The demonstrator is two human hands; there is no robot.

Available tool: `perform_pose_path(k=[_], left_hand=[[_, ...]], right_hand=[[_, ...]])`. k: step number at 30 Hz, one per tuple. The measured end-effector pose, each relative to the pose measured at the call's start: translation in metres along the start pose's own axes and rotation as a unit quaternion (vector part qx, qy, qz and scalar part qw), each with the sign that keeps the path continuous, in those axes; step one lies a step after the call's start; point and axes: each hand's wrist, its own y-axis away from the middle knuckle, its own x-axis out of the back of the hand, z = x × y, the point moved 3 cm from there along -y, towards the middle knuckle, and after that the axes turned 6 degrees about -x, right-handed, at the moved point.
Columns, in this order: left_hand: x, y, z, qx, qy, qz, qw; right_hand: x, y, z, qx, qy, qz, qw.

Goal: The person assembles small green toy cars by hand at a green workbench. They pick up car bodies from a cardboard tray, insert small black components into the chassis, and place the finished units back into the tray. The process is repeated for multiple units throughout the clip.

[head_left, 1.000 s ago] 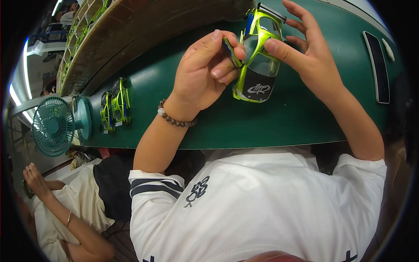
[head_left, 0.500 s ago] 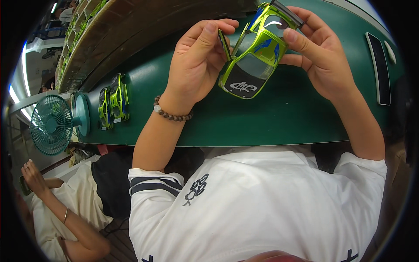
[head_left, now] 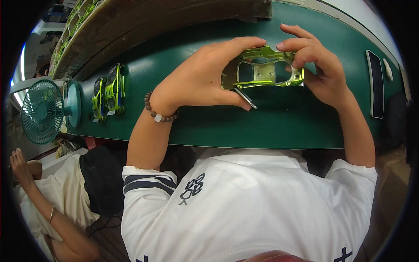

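A shiny lime-green toy car body (head_left: 264,74) is held up above the green table, its hollow inner side showing with a pale roof panel between the window openings. My left hand (head_left: 205,72) is closed around its left end, fingers along the far edge and thumb along the near edge. By that thumb a thin silvery strip (head_left: 246,98) sticks out; whether it is joined to the body I cannot tell. At the right end, my right hand (head_left: 321,65) has bent fingers on the far corner, its thumb partly hidden behind the body.
Two more green car bodies (head_left: 114,89) stand at the table's left. Beyond them is a teal fan (head_left: 42,111). A brown rack (head_left: 174,22) holding green parts runs along the far left. A phone (head_left: 375,83) lies on the right. Another person's arm (head_left: 43,201) is at lower left.
The car body has been turned over from its outer side to its hollow inside and brought lower. My left hand has moved from a small separate part to gripping the body's end.
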Motion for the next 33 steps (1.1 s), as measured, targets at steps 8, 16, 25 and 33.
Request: perform_pose_path(k=[8,16,25,33], left_hand=[[0.000,0.001,0.001,-0.055,-0.106,0.034,0.992],[-0.005,0.000,0.013,-0.045,-0.209,0.086,0.973],[-0.023,-0.007,0.015,-0.009,-0.242,0.112,0.964],[-0.024,-0.005,0.018,0.006,-0.239,0.143,0.960]], right_hand=[[0.002,-0.002,-0.001,0.002,0.060,0.002,0.998],[0.005,0.001,-0.029,0.095,0.239,0.062,0.964],[-0.028,-0.003,-0.060,0.082,0.305,0.096,0.944],[-0.033,0.003,-0.061,0.046,0.336,0.113,0.934]])
